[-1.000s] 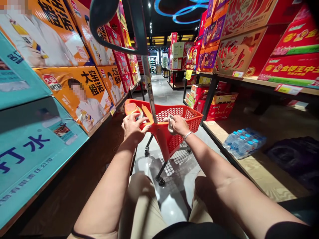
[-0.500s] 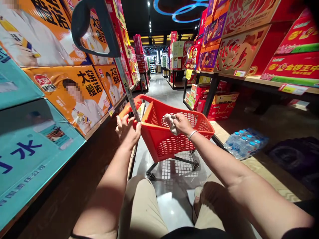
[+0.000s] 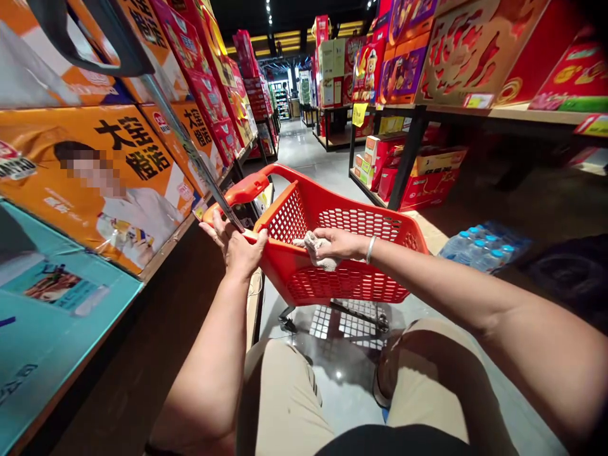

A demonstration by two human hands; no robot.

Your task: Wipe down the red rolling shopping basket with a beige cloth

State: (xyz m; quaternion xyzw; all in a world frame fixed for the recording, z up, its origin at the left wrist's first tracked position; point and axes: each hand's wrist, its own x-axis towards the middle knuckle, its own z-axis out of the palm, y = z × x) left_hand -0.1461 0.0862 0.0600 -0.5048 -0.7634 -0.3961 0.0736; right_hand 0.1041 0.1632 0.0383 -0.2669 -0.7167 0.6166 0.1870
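Note:
A red plastic shopping cart (image 3: 342, 282) with perforated basket walls stands in front of me. My left hand (image 3: 237, 250) grips its near left corner by the handle, fingers over the bar and thumb along the rim. A metal pole (image 3: 199, 168) with a dark loop-shaped top (image 3: 104, 47) rises at that corner, leaning left beside my fingers. My right hand (image 3: 335, 244) is closed on a crumpled greyish-white rag (image 3: 316, 250), pressed against the top rim of the cart's near side. The fingertips are partly hidden by the rag.
Orange drink cartons (image 3: 90, 183) and turquoise cartons (image 3: 66, 297) are stacked close on the left. At right, a black-framed shelf (image 3: 408, 158) bears gift boxes. Bottled water packs (image 3: 484, 247) lie low on the right. A grey-floored aisle (image 3: 304, 149) runs ahead.
My right hand has slid the rag slightly left and down along the cart's near rim. My left hand stays at the corner. The view has tilted down and shifted.

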